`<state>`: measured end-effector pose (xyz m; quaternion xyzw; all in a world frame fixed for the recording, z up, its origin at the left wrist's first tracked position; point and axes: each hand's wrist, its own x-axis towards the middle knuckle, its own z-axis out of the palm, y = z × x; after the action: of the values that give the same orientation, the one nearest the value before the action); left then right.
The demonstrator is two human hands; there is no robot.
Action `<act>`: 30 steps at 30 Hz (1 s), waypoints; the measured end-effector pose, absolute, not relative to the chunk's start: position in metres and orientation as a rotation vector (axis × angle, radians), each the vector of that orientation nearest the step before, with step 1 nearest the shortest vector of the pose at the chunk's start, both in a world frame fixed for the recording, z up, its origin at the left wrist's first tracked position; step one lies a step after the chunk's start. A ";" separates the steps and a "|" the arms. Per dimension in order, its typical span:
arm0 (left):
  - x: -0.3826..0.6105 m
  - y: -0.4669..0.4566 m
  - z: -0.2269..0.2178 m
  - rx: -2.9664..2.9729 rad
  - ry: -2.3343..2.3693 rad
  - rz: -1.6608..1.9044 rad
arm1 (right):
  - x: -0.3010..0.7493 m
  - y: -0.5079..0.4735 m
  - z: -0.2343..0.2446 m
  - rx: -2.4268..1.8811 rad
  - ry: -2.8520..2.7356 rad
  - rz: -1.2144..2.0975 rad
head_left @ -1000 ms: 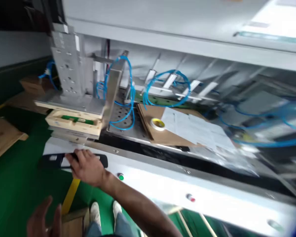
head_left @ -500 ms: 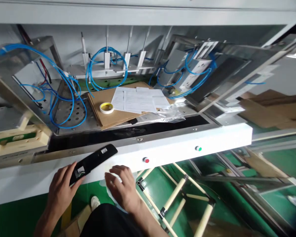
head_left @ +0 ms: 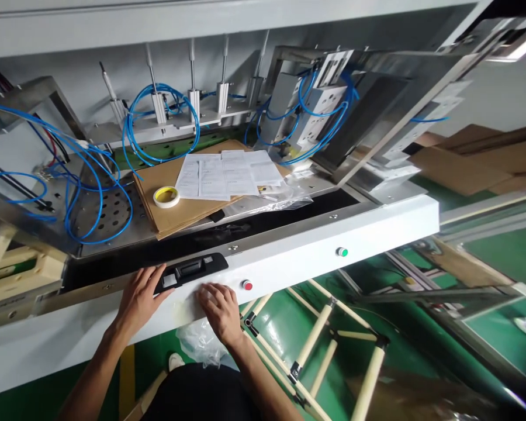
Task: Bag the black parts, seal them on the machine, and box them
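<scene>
A: Where is the black plastic handle [head_left: 191, 270]?
B: On the edge of the white panel [head_left: 315, 254], touching the left hand [head_left: 142, 298]. I cannot tell if this hand really grips it. The right hand [head_left: 221, 313] lies open beside.
A: What is the risk?
B: Pushed crooked, it may slip down; its underside is hidden

The black handle [head_left: 190, 270] now lies along the white panel [head_left: 289, 263] (no longer tilted).
</scene>
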<state>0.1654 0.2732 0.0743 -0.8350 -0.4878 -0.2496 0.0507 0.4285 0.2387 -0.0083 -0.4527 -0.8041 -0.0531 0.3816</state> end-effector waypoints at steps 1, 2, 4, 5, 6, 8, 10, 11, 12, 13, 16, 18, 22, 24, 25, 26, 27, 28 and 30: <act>0.167 0.274 0.074 -2.550 -1.487 -0.761 | 0.428 0.238 -0.007 -1.158 -2.051 -0.135; 0.168 0.274 0.073 -2.559 -1.489 -0.759 | 0.427 0.238 -0.006 -1.160 -2.050 -0.135; 0.169 0.275 0.072 -2.572 -1.498 -0.756 | 0.427 0.239 -0.003 -1.160 -2.050 -0.134; 0.170 0.276 0.071 -2.576 -1.503 -0.758 | 0.427 0.239 -0.002 -1.157 -2.048 -0.134; 0.170 0.276 0.070 -2.581 -1.506 -0.761 | 0.427 0.239 -0.001 -1.155 -2.046 -0.133; 0.172 0.278 0.067 -2.587 -1.513 -0.772 | 0.427 0.238 0.000 -1.155 -2.044 -0.136; 0.173 0.279 0.063 -2.587 -1.522 -0.791 | 0.428 0.236 0.001 -1.165 -2.054 -0.137; 0.174 0.280 0.061 -2.586 -1.528 -0.801 | 0.428 0.236 0.002 -1.167 -2.063 -0.136; 0.175 0.281 0.060 -2.584 -1.536 -0.808 | 0.428 0.235 0.003 -1.167 -2.070 -0.134; 0.175 0.282 0.059 -2.582 -1.547 -0.809 | 0.428 0.235 0.004 -1.162 -2.076 -0.131; 0.174 0.280 0.062 -2.571 -1.574 -0.798 | 0.428 0.234 0.012 -1.143 -2.077 -0.107; 0.169 0.271 0.066 -2.530 -1.591 -0.864 | 0.429 0.236 0.020 -1.121 -2.076 -0.087; 0.152 0.238 0.070 -2.472 -1.523 -1.077 | 0.428 0.244 0.038 -1.092 -2.091 -0.085; 0.145 0.223 0.067 -2.507 -1.465 -1.042 | 0.428 0.249 0.046 -1.089 -2.105 -0.099; 0.143 0.218 0.065 -2.507 -1.456 -1.028 | 0.428 0.252 0.050 -1.087 -2.116 -0.103; 0.142 0.216 0.064 -2.488 -1.463 -1.039 | 0.427 0.256 0.053 -1.086 -2.132 -0.104; 0.141 0.215 0.062 -2.454 -1.482 -1.076 | 0.427 0.259 0.057 -1.088 -2.147 -0.107; 0.141 0.217 0.062 -2.416 -1.509 -1.125 | 0.427 0.264 0.060 -1.090 -2.164 -0.111; 0.142 0.224 0.062 -2.359 -1.582 -1.190 | 0.425 0.273 0.068 -1.099 -2.202 -0.123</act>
<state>0.1418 0.2237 0.0621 -0.7657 -0.5134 -0.3861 0.0311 0.4246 0.2729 0.0678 -0.4208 -0.8428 -0.0472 0.3323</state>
